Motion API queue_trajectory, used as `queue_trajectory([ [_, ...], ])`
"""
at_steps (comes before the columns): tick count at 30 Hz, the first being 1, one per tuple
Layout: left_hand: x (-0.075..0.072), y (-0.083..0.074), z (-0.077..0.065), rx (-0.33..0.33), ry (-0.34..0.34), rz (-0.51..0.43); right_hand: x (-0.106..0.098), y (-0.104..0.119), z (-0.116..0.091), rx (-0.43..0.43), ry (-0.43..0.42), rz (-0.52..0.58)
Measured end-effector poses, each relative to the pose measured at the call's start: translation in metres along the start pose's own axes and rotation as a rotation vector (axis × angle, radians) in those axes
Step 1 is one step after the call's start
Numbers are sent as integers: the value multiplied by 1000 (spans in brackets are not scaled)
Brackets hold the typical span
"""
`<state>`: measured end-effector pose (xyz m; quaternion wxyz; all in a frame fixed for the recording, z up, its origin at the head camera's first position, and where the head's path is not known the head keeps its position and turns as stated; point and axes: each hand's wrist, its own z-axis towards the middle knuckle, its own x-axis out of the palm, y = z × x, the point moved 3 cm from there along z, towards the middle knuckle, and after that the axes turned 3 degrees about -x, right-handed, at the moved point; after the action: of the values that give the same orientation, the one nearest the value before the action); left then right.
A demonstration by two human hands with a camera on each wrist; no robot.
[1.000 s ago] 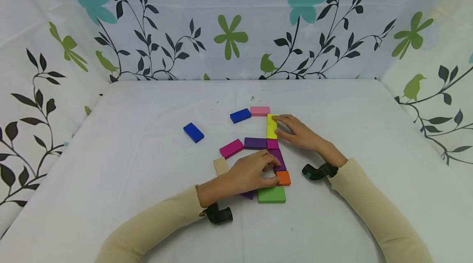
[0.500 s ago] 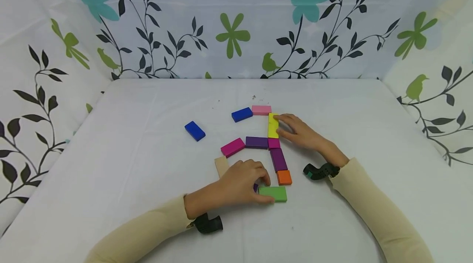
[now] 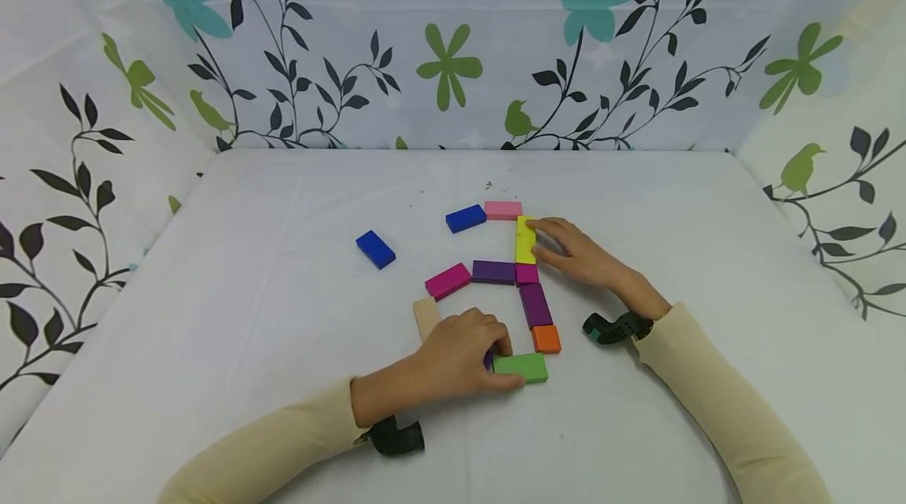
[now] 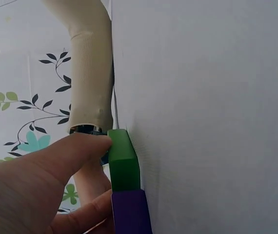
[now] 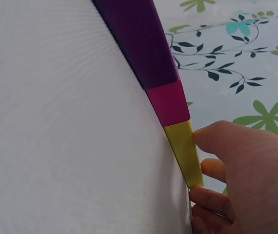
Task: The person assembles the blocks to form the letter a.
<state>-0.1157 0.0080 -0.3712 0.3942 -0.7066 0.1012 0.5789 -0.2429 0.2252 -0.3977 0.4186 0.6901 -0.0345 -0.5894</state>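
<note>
My left hand pinches a light green block between thumb and fingers, the thumb along its near edge. A purple block adjoins the green one in the left wrist view; the hand mostly covers it in the head view. My right hand touches the right side of a yellow block, thumb near one end and a fingertip near the other. A small magenta block meets the yellow block's near end, followed by a plum block and an orange block.
A dark purple block, a longer magenta block and a beige block curve leftward. Beyond them, a pink block touches the yellow block beside a blue block. Another blue block lies apart on white cloth.
My left hand has moved from the plum and orange blocks to the green block, which now sits slightly turned. The right hand has stayed at the yellow block.
</note>
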Motion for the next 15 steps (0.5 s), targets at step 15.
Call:
queue_trajectory([
  [15,-17,22,-17,-3,-84,25,-1,1,-1,17,10,2],
])
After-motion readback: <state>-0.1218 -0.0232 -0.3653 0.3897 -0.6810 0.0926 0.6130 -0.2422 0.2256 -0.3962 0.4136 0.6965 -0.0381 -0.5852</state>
